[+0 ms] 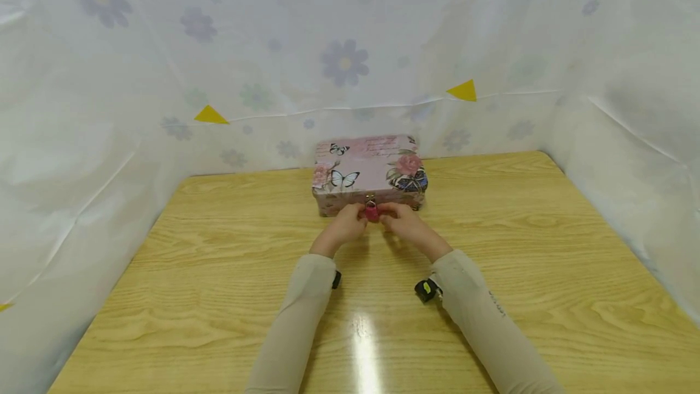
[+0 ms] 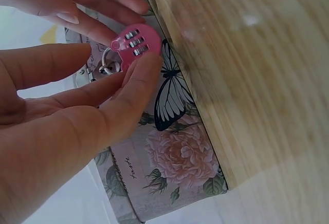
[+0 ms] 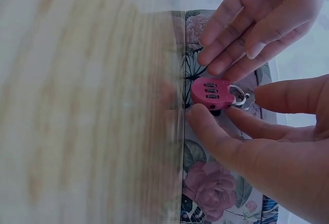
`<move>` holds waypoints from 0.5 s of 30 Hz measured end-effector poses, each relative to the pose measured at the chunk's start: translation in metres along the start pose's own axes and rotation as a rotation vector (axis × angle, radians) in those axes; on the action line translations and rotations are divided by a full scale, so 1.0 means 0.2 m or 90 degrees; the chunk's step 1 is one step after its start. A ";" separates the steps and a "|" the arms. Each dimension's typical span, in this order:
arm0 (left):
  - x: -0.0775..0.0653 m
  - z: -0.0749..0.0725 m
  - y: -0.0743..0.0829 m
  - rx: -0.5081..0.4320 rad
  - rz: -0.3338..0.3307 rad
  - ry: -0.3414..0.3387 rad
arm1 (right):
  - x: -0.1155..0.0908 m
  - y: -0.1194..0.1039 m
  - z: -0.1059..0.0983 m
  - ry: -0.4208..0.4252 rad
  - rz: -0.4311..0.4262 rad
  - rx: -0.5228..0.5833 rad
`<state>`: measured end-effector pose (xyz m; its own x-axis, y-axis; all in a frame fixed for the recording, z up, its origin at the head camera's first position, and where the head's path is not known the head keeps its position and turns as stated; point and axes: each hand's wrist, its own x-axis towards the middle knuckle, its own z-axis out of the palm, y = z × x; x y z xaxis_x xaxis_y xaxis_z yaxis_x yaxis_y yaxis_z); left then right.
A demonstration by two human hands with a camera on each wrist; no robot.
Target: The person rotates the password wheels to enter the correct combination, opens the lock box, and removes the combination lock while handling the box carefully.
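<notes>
From the head, one view is looking forward and down over the table (image 1: pixel 219 272), taking in the whole box (image 1: pixel 369 169) from farthest off; the two wrist views are peering in close at its front, their pictures lying sideways, tipped opposite ways. I'm seeing all three sharing the pink padlock (image 1: pixel 372 213), the left hand (image 1: pixel 346 225) and the right hand (image 1: pixel 407 224).

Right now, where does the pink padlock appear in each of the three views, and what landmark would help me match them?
Head: the pink padlock is a little below and right of centre.
Left wrist: the pink padlock is above centre, slightly left.
Right wrist: the pink padlock is right of centre, near mid-height.
Shared landmark: the floral box.
</notes>
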<state>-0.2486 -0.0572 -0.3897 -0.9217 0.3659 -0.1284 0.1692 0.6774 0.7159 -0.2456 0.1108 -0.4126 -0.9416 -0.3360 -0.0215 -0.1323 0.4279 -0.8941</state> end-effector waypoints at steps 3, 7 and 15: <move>0.00 0.00 0.00 -0.001 0.000 0.007 | 0.00 0.01 0.01 -0.003 0.012 0.013; 0.00 0.01 -0.01 -0.019 -0.009 0.018 | 0.01 0.01 0.01 0.000 0.015 0.019; 0.00 0.01 -0.01 -0.053 -0.035 0.032 | 0.01 0.02 0.02 0.002 0.029 0.035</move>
<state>-0.2487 -0.0583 -0.3924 -0.9457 0.2950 -0.1362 0.0896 0.6397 0.7633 -0.2471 0.1085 -0.4175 -0.9472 -0.3147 -0.0615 -0.0722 0.3960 -0.9154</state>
